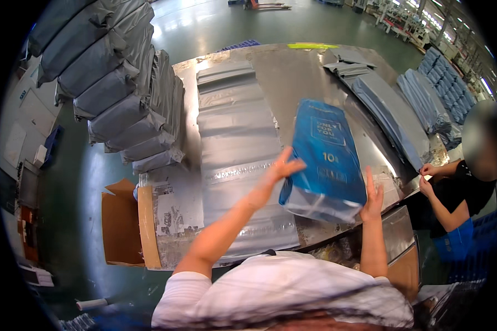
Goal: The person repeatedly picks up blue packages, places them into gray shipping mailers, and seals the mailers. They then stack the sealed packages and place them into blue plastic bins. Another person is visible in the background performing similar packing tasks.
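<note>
A blue plastic-wrapped pack [328, 146] with a clear whitish near end lies at a slant between my hands, over the metal table. My left hand [284, 168] is at its left side, fingers spread, with the fingertips overlapping its edge. At its near right corner is my right hand [373, 196], fingers stretched out and apart. Neither hand is wrapped round the pack, and whether the right palm presses on it I cannot tell. Just left of the pack, a long grey plastic sheet or row of flat bags [232, 143] is spread on the table.
Filled grey bags [113, 88] are piled high at the left. An open cardboard box [121, 226] stands by the table's near left corner. More grey bags [389, 110] lie on the metal table [287, 71] at the right, where a co-worker's hands [427, 177] are busy.
</note>
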A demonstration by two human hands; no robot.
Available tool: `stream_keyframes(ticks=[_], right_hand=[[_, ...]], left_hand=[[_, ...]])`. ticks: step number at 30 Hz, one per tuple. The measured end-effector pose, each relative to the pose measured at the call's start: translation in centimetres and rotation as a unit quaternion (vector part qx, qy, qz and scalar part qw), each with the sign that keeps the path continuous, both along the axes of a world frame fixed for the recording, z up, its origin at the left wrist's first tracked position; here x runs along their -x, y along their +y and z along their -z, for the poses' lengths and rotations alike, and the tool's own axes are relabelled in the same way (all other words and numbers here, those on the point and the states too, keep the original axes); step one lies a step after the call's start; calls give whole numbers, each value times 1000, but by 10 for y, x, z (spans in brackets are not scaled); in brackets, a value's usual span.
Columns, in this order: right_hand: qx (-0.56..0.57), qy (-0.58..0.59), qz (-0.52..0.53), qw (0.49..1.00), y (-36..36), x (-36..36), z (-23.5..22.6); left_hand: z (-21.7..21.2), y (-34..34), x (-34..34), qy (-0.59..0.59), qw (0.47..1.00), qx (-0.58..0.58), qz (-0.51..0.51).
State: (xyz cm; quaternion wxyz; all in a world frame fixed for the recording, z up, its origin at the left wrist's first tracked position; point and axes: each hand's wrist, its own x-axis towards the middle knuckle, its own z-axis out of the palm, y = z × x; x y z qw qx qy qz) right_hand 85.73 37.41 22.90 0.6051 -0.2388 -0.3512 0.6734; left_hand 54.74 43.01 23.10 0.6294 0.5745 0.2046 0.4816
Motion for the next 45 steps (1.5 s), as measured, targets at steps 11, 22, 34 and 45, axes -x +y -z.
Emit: stream_keyframes(ticks=[11, 22, 34, 45], right_hand=[[260, 36, -37, 964, 12, 52, 74], [202, -39, -69, 976, -111, 113, 116], [255, -251, -152, 921, -102, 162, 167], [157, -333, -259, 893, -116, 145, 188]], left_hand=[[58, -2, 19, 46, 955, 286, 61], [82, -171, 120, 108, 991, 73, 0], [185, -186, 161, 286, 927, 237, -51], [148, -156, 172, 346, 921, 163, 76]])
